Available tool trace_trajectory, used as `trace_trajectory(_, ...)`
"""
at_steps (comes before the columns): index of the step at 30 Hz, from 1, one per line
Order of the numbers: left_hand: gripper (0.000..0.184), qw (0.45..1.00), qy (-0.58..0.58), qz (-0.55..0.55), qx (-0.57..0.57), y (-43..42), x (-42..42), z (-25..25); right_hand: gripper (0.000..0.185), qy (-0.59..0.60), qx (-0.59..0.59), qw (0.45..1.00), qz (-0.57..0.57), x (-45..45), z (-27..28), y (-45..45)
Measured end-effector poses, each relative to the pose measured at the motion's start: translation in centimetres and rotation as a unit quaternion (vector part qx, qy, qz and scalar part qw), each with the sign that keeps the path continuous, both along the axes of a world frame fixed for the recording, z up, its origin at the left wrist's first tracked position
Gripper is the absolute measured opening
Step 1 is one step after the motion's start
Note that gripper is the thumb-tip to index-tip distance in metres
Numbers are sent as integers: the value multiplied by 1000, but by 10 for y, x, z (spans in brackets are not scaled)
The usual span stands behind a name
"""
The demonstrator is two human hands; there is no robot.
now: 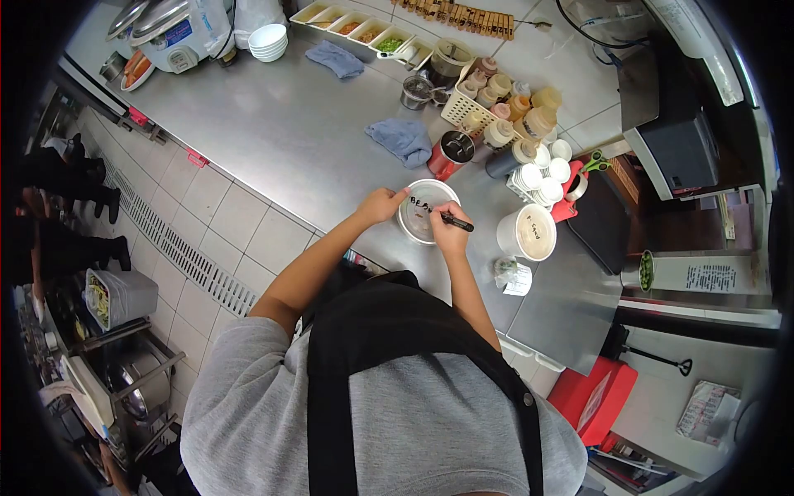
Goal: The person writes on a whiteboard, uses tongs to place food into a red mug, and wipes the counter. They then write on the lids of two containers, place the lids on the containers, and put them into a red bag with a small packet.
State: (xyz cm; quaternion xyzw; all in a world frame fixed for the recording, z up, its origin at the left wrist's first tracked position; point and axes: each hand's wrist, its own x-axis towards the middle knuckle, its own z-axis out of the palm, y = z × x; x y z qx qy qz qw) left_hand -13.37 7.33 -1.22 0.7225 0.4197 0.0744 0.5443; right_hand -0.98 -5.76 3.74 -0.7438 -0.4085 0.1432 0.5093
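A round white tub with a clear lid (411, 221) sits on the steel counter in front of me, with black letters that seem to begin "BEA" on the lid. My left hand (382, 205) grips its left rim, the thumb at the edge. Pinched in my right hand (449, 233) is a black marker (458, 221), its tip end over the lid's writing. To the right stands a second lidded white tub (528, 233), also lettered in black. Close to it lie a small plastic-wrapped item (504, 271) and a paper label (519, 279).
Beyond the tub are a red container (452, 151), a blue cloth (400, 140) and a basket of squeeze bottles (488, 116). White cups (546, 178) and green-handled scissors (595, 162) stand at right. Ingredient trays (364, 33) line the back. People in dark clothes (74, 190) stand at far left.
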Motion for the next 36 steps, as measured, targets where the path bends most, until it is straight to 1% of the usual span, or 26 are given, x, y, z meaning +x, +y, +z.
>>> trace_trajectory(3,69,1000,2,-1,-2,0,-1,0,6,8,1,1000,-11,1,-1,0)
trace_trajectory(6,69,1000,3,1,-6,1,0,-2,6,-22,-6,1000,-21,4,-5,1)
trace_trajectory(8,70,1000,1,5,-9,0,-1,-1,7,-5,-9,1000,-1,6,-6,-1)
trace_trajectory(11,70,1000,-7,9,-7,-2,-2,2,8,1,8,1000,-10,10,-6,0)
trace_trajectory(14,71,1000,-15,14,-8,0,-2,-4,9,3,-9,1000,-12,11,-6,-1)
trace_trajectory(16,64,999,-39,-3,16,2,-1,-16,9,-2,0,1000,0,9,-3,-3)
trace_trajectory(17,64,999,-39,-4,16,-1,-3,-9,9,-8,9,1000,11,9,-1,-3)
trace_trajectory(18,53,988,-60,15,144,-6,-8,7,9,-8,10,1000,10,14,-7,-4)
trace_trajectory(19,51,959,-79,33,269,-12,-13,23,9,38,29,999,16,20,-15,-5)
trace_trajectory(20,51,959,-80,32,270,-15,-16,39,9,84,49,995,22,25,-20,-5)
trace_trajectory(21,54,961,-123,-8,249,-16,-19,53,9,85,51,995,20,21,-12,-4)
trace_trajectory(22,61,959,-165,-48,227,-16,-20,64,9,140,89,986,22,18,-4,-4)
trace_trajectory(23,61,959,-163,-51,227,-17,-20,71,11,197,125,972,24,12,8,-3)
trace_trajectory(24,61,955,-177,-73,226,-19,-20,76,11,199,126,972,20,6,21,-2)
trace_trajectory(26,61,950,-190,-105,224,-21,-18,81,16,309,160,933,93,-6,40,0)
trace_trajectory(27,61,948,-187,-116,229,-21,-16,83,16,309,163,933,87,-8,38,2)
trace_trajectory(29,60,944,-187,-135,236,-22,-11,84,19,228,144,952,142,-11,34,7)
trace_trajectory(30,64,943,-178,-146,242,-23,-9,83,19,240,120,951,151,-13,33,6)
trace_trajectory(31,69,940,-170,-158,249,-23,-8,82,19,239,124,952,144,-15,32,6)
trace_trajectory(32,69,938,-172,-168,250,-23,-8,86,19,228,96,955,164,-18,34,4)
trace_trajectory(33,76,938,-210,-198,191,-24,-9,91,19,216,68,957,181,-20,36,1)
trace_trajectory(34,84,932,-247,-229,131,-24,-10,94,20,226,74,956,171,-20,39,-3)
trace_trajectory(35,84,928,-251,-243,130,-27,-11,92,20,222,79,959,158,-20,38,-6)
trace_trajectory(36,92,924,-313,-214,57,-29,-12,88,19,194,71,966,157,-21,36,-7)
